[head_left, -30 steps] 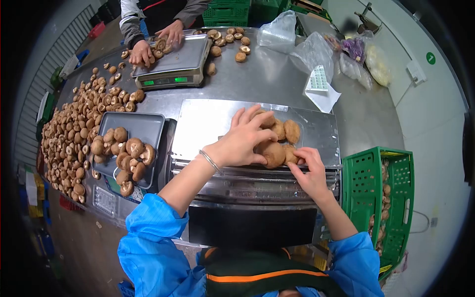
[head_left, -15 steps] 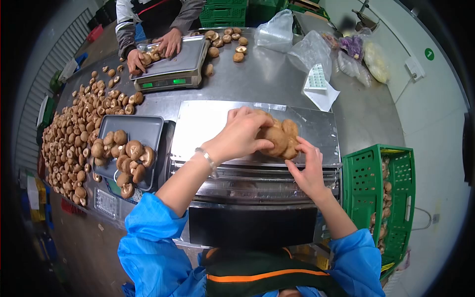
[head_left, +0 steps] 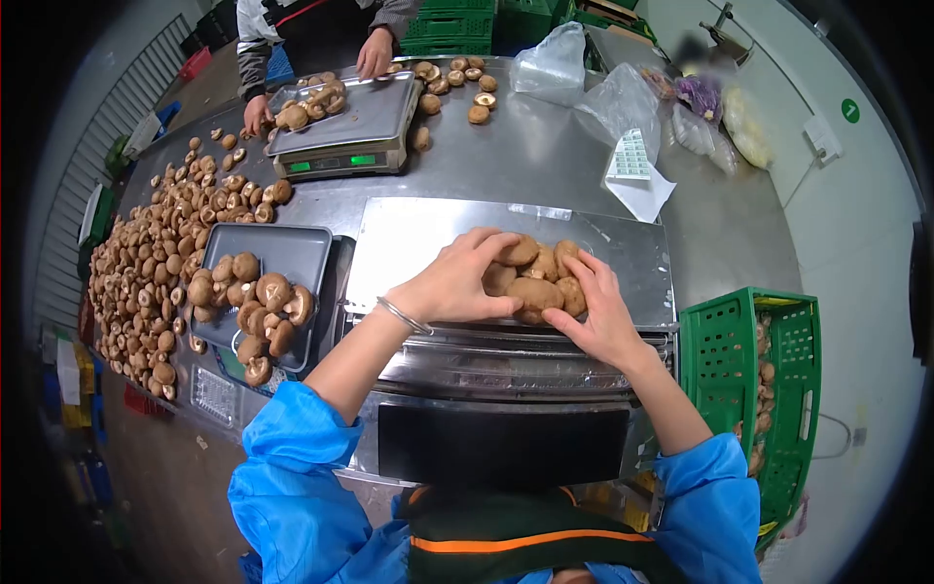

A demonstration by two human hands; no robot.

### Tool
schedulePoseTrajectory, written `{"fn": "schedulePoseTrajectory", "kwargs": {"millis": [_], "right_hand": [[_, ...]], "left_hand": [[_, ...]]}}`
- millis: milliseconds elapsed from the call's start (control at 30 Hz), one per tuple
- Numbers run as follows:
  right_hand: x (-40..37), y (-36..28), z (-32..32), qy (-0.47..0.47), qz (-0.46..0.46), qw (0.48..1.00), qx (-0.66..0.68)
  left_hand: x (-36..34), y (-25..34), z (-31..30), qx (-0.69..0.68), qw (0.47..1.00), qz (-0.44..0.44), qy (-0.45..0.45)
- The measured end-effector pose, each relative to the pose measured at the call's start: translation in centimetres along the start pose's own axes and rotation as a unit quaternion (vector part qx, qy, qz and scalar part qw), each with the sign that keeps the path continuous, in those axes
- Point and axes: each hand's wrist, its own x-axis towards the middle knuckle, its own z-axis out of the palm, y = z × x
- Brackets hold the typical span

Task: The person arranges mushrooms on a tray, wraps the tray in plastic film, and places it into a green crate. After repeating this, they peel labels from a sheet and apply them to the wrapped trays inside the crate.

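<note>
While the left hand [head_left: 452,283] curls fingers and thumb around one side of the mushrooms [head_left: 536,293], the right hand [head_left: 603,316] clasps the other, the bunch sitting near the front edge of the metal plate [head_left: 628,258]. Looks like the gathering step, so the next move calls for even pressure from both sides! Past the plate's left edge sits a loaded grey tray [head_left: 299,251], and a heap [head_left: 146,268] runs along the left edge of the tabletop [head_left: 486,165].
</note>
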Motion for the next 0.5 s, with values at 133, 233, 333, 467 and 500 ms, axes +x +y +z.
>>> {"fn": "schedulePoseTrajectory", "kwargs": {"millis": [133,233,333,467,500], "right_hand": [[-0.1,0.5,0.7,0.007,-0.01,1.0,-0.006],[-1.1,0.5,0.4,0.055,-0.012,0.998,0.006],[-1.3,-0.5,-0.5,0.094,-0.052,0.994,-0.031],[-5.1,-0.8,-4.5,0.206,-0.035,0.977,-0.032],[-7.3,0.7,-5.9,0.186,0.007,0.979,-0.083]], "left_hand": [[-1.4,0.3,1.1,0.052,0.996,-0.006,0.076],[-4.1,0.4,1.9,0.02,0.988,-0.038,0.147],[-5.5,1.1,2.0,0.011,0.965,-0.077,0.252],[-11.5,3.1,-0.3,0.236,0.926,-0.148,0.255],[-13.4,3.3,-0.2,0.288,0.91,-0.166,0.249]]}}
